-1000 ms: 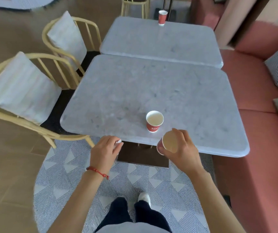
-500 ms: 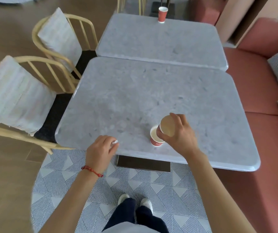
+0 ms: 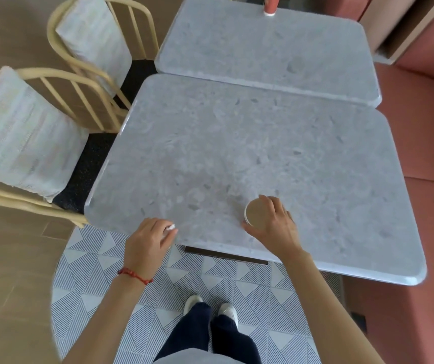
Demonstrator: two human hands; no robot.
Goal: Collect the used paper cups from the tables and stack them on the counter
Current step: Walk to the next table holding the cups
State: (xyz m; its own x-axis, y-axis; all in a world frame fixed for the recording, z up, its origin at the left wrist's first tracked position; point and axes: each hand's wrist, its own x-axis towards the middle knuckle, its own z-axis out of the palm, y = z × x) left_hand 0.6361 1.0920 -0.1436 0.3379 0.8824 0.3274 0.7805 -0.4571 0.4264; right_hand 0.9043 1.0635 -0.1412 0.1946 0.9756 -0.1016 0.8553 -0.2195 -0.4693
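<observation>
Under the right hand on the bench – a gripped paper cup, no readable print – left hand pinching a white scrap.

Soft, even daylight; faint shadows, wide-angle bending at edges.

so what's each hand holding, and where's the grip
Right hand grips a paper cup round its rim and upper wall. Left hand pinches a small white scrap.

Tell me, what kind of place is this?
Probably a cafe seating area: two marble-look tables pushed together, a pink bench sofa, cushioned chairs, and a red paper cup on the far table.
</observation>
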